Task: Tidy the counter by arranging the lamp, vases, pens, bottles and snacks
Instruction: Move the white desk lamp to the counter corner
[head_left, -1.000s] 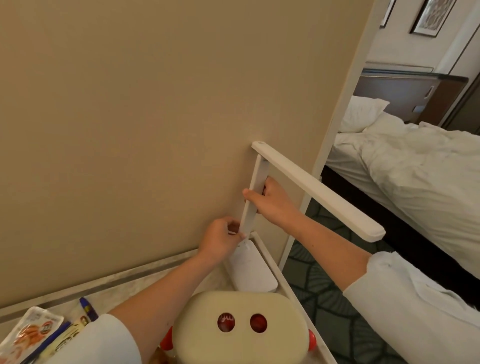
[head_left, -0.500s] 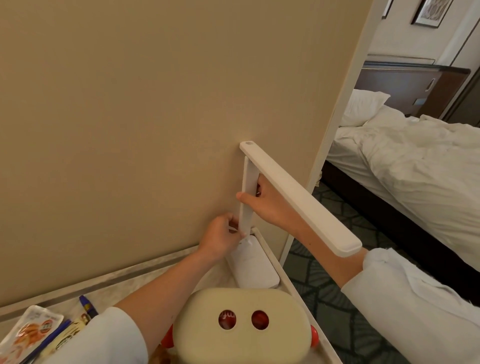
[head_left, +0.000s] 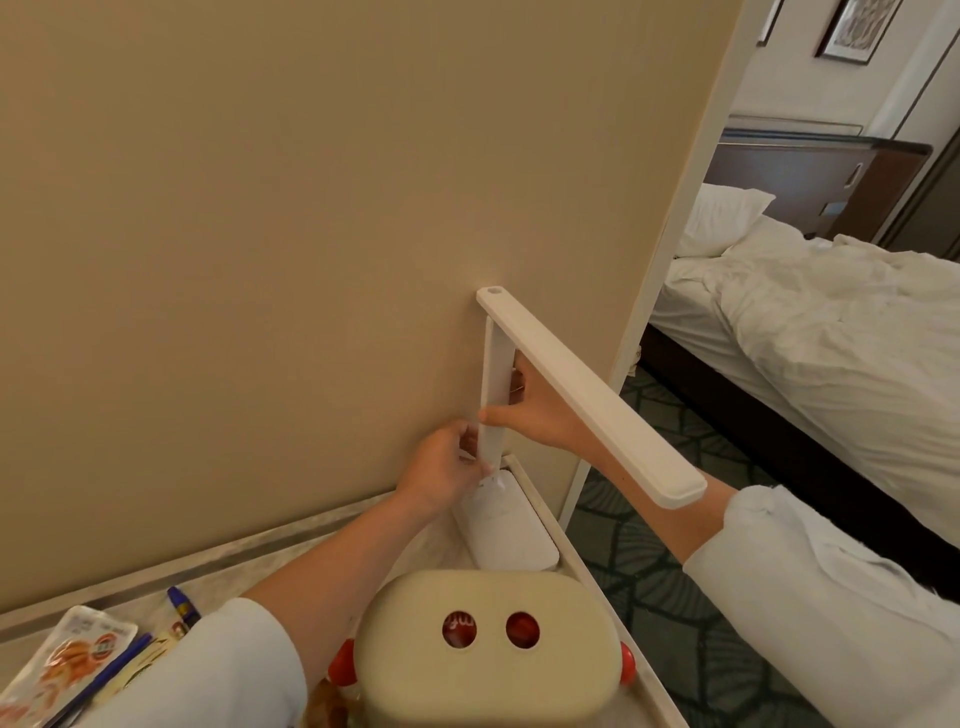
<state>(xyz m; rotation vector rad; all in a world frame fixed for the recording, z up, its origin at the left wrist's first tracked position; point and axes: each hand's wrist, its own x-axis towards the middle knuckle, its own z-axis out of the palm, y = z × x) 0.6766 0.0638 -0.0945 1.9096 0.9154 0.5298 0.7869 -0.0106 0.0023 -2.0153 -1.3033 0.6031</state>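
Two hands hold a white desk lamp (head_left: 587, 395) at the far right corner of a pale stone counter (head_left: 249, 566), against a beige wall (head_left: 260, 260). The lamp's flat base sits on the counter; its stem stands upright and its long head reaches out toward the viewer and to the right. The left hand (head_left: 441, 470) pinches the bottom of the stem, just above the base. The right hand (head_left: 543, 413) grips the stem higher up, thumb laid across its front. Nearer the viewer stands a cream oval container (head_left: 488, 670) with two round holes showing red. A snack packet (head_left: 67, 660) and a blue pen (head_left: 182, 605) lie at lower left. A bed (head_left: 831, 322) shows beyond the wall.
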